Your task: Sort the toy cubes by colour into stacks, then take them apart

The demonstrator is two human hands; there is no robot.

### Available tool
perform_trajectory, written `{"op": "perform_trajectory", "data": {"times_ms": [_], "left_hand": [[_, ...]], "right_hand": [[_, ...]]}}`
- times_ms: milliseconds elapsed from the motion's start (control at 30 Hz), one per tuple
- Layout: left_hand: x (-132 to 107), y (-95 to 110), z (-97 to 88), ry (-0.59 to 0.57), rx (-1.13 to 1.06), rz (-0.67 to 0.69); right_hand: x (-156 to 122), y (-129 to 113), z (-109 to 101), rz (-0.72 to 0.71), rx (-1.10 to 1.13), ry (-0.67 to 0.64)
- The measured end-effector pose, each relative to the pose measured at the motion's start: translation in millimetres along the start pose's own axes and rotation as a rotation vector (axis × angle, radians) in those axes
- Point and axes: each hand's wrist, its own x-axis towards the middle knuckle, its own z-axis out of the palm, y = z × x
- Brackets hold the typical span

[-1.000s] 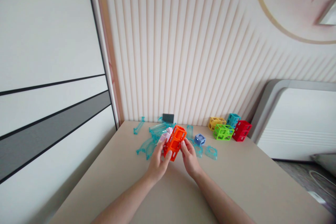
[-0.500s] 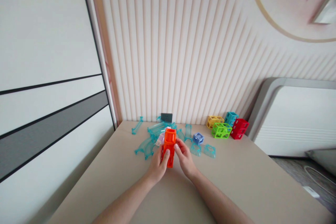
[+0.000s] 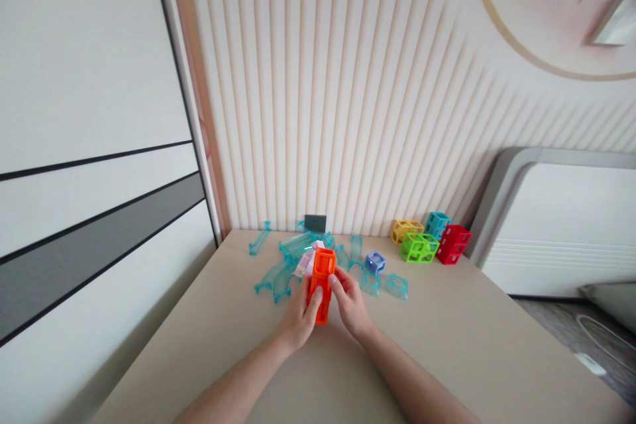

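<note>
An orange block of open-framed cubes (image 3: 324, 264) is held up over the table, between my two hands. My left hand (image 3: 301, 315) is closed round its lower left side, thumb across the front. My right hand (image 3: 350, 299) grips the right side with its thumb on the front face. Just behind the block lie pale lilac pieces (image 3: 305, 264), partly hidden by it. Clear teal track pieces (image 3: 297, 247) are heaped behind and to the left. A periwinkle cube (image 3: 375, 262) sits to the right of my right hand.
Yellow (image 3: 407, 230), green (image 3: 420, 248), blue (image 3: 438, 223) and red (image 3: 453, 244) framed blocks stand at the back right of the table (image 3: 238, 358). Two flat teal pieces (image 3: 396, 286) lie before them. A dark socket (image 3: 315, 222) is on the ribbed wall behind.
The orange block has come slightly lower and nearer to me, uncovering more of the lilac pieces. My right thumb now lies further over its front.
</note>
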Motion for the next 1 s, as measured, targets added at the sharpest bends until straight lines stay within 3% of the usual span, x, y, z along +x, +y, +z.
{"op": "perform_trajectory", "data": {"times_ms": [800,900,1000], "left_hand": [[-1.6,-4.1,-0.9,-0.028,-0.007,-0.025],[-1.6,-2.7,0.0,-0.048,0.011,-0.027],[-0.6,-3.2,1.1,0.006,0.032,-0.016]], "right_hand": [[-0.8,-5.5,-1.4,-0.018,-0.039,-0.018],[-0.9,-1.7,-2.4,-0.034,-0.052,-0.038],[-0.6,7.0,-5.3,-0.069,-0.106,-0.059]]}}
